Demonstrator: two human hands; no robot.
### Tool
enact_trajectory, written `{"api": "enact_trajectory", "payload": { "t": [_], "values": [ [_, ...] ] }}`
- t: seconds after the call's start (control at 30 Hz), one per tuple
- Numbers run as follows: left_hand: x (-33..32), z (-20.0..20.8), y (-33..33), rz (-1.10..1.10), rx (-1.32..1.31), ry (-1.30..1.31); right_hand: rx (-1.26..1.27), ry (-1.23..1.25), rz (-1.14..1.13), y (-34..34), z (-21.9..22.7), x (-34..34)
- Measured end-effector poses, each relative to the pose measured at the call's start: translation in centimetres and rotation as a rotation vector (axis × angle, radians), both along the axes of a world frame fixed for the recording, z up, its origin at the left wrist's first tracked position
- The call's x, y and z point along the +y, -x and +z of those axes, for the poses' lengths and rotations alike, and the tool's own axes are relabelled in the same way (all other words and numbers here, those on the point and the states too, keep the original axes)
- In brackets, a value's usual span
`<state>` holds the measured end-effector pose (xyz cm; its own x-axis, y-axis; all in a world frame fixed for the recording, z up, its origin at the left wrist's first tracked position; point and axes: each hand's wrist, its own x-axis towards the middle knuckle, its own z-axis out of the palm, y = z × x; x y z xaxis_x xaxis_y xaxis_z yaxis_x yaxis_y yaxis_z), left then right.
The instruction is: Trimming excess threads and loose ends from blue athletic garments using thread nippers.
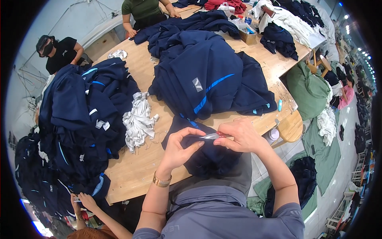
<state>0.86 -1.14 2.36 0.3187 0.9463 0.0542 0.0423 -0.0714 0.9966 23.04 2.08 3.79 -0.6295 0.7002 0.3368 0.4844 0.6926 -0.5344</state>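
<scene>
Left hand [177, 149]: a bare hand, wristwatch at the wrist; thumb and index finger pinched a fold of a navy garment [213, 159]. That garment lay across the near edge of the table [131, 173] and dropped to the wearer's lap.
Right hand [243, 134]: bare; its fingers were pressed around a small red-handled tool [220, 134], a pale, pointed part directed at the fold and meeting the left fingertips, or very nearly so.
Large navy heap [199, 67]: mid-table, just beyond the hands; it bore a bright blue stripe and a grey patch.
Navy pile [75, 107]: at the table's left edge, with white labels showing.
White strips [139, 123]: one loose bundle, between pile and heap.
Light blue item [279, 105]: small, near the table's right corner.
Wooden stool [288, 127]: just off that corner.
Open box [249, 38]: towards the far right, small goods inside.
Co-worker in green [145, 12]: at the far edge, one hand on navy cloth.
Co-worker's hands [85, 200]: below the near left corner, at navy cloth.
</scene>
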Motion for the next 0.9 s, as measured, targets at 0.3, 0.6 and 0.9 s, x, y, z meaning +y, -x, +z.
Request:
{"api": "enact_trajectory", "payload": {
  "t": [0.3,0.6,0.9],
  "values": [
    [-0.4,0.0,0.3,-0.012,-0.020,0.025,0.004,-0.058,0.030,0.7,-0.3,0.0],
    [1.7,-1.2,-2.4,0.005,0.163,-0.230,0.487,0.379,-0.121,0.8,-1.8,-1.4],
    [2.5,-3.5,-2.5,-0.073,0.293,-0.179,0.602,0.317,-0.181,1.0,-3.9,-2.9]
  ]
}}
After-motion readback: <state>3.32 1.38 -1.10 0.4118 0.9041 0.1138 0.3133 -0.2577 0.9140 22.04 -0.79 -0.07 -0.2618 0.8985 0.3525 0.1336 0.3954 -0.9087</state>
